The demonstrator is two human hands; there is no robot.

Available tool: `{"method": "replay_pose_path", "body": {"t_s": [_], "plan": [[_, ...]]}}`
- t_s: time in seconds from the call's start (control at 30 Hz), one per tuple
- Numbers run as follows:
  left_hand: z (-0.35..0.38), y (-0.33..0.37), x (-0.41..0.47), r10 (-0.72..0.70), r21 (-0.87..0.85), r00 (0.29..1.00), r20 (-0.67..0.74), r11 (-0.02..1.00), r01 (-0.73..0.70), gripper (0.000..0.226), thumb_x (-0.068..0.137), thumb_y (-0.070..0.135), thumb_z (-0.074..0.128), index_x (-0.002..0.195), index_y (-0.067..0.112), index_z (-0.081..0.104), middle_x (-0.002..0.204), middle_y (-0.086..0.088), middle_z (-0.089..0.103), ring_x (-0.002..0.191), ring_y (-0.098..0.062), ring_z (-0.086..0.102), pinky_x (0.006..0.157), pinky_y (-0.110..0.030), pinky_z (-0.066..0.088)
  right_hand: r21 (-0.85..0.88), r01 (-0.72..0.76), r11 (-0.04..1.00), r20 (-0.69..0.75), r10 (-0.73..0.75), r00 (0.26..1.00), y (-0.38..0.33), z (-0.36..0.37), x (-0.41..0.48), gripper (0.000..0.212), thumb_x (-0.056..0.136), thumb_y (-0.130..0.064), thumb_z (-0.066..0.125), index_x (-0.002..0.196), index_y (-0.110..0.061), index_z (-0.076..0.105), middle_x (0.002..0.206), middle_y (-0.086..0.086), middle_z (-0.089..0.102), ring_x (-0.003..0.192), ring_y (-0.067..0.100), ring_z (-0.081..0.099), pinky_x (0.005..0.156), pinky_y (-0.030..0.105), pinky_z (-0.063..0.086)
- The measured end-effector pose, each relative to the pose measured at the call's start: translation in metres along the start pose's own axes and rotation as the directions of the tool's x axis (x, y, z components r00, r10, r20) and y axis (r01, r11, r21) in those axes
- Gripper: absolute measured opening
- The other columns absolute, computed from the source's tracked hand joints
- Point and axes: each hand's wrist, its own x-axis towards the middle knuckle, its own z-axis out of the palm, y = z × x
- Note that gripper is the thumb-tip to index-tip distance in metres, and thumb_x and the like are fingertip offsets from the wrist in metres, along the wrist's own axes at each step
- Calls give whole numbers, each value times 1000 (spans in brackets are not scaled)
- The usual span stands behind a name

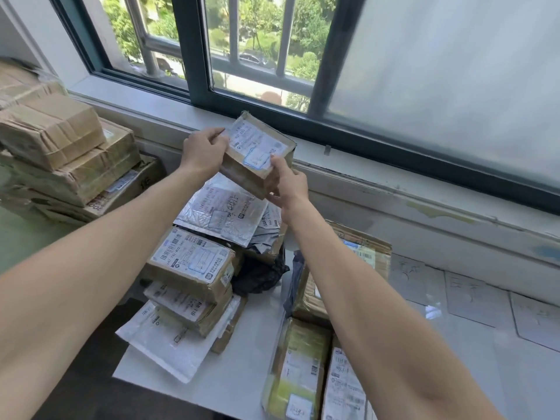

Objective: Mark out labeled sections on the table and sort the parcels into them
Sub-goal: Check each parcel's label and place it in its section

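— Where is the raised parcel point(257, 153) found?

— It is held in the air in front of the window sill point(136, 101), clear of the table point(242, 374), tilted, with its white label turned up towards the camera.

— How is it gripped?

— The left grip point(206, 147) is curled round its upper left corner. The right grip point(288, 180) is closed on its lower right corner, with the thumb laid on the label's edge.

— What is seen beneath it?

— A heap of parcels is piled on the table's left end. A silver mailer point(221, 213) is laid on top, a labelled brown box point(194, 262) is stacked on a second box point(188, 304), and a white padded mailer point(169, 334) is spread under them. A black bag point(257, 274) is wedged beside the boxes.

— And to the right?

— A cardboard parcel point(348, 262) is partly hidden by the right forearm. Nearer the camera, a yellow-taped parcel point(300, 359) and a labelled packet point(345, 386) are laid side by side.

— Are sections marked?

— Paper sheets point(475, 298) are laid flat in a row along the table's far right side. Handwriting is seen on them, but it cannot be read.

— Anything else?

— Taped cartons point(60, 147) are stacked at the far left.
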Motion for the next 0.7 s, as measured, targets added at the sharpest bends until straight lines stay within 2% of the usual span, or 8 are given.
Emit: {"method": "replay_pose_path", "body": {"t_s": [0.07,0.13,0.23,0.33,0.4,0.5,0.63,0.7], "plan": [[6,18,-6,37,-36,999,2,999,-37,35,99,31,51,129,19,64,114,-1,67,98,-15,63,78,-25,54,122,0,992,22,-2,1000,-5,-13,-10,66,80,-32,78,130,-13,39,116,13,66,101,26,70,69,39,62],[14,36,-13,68,-82,998,3,994,-68,39,97,32,55,134,21,60,118,0,65,103,-16,63,88,-34,57,216,3,976,71,-19,997,-9,-28,-20,74,77,-28,81,134,-15,35,118,16,66,102,30,70,76,49,61],[35,62,-31,84,-239,996,3,968,-81,53,94,30,63,144,21,46,122,3,58,111,-15,59,95,-34,54,332,35,942,127,-82,988,-13,-58,-38,70,82,-20,77,136,-15,33,121,21,64,103,36,69,77,52,60],[63,91,-51,-24,-359,997,79,932,51,80,86,40,72,151,19,32,135,0,50,120,-17,53,96,-35,51,447,61,893,144,-139,980,-14,-93,-57,77,86,-14,74,145,-17,25,121,20,64,96,34,70,80,51,60],[82,106,-67,-155,-438,960,234,865,247,99,68,59,77,148,17,37,130,-4,59,108,-21,63,75,-37,58,497,59,866,137,-145,980,-15,-117,-69,86,85,-14,74,151,-18,20,122,22,64,92,34,71,81,53,59],[113,128,-104,-154,-494,897,413,790,363,78,72,61,74,130,11,57,93,-1,71,80,-21,68,59,-30,55,478,70,876,148,-159,976,-13,-161,-86,68,86,-15,73,143,-10,37,124,22,64,98,37,68,89,57,55],[150,143,-154,-61,-503,886,459,804,317,46,82,52,71,111,17,63,97,-5,73,79,-22,69,55,-28,53,390,122,913,104,-175,979,-5,-235,-108,57,88,-23,69,137,-6,46,114,15,70,86,24,71,69,36,59],[166,148,-177,-59,-462,857,511,822,332,41,84,50,70,110,19,64,100,-6,72,79,-23,68,58,-30,54,356,175,918,25,-196,980,0,-270,-113,66,86,-34,68,141,-7,43,114,14,70,81,18,72,66,31,56]]}}
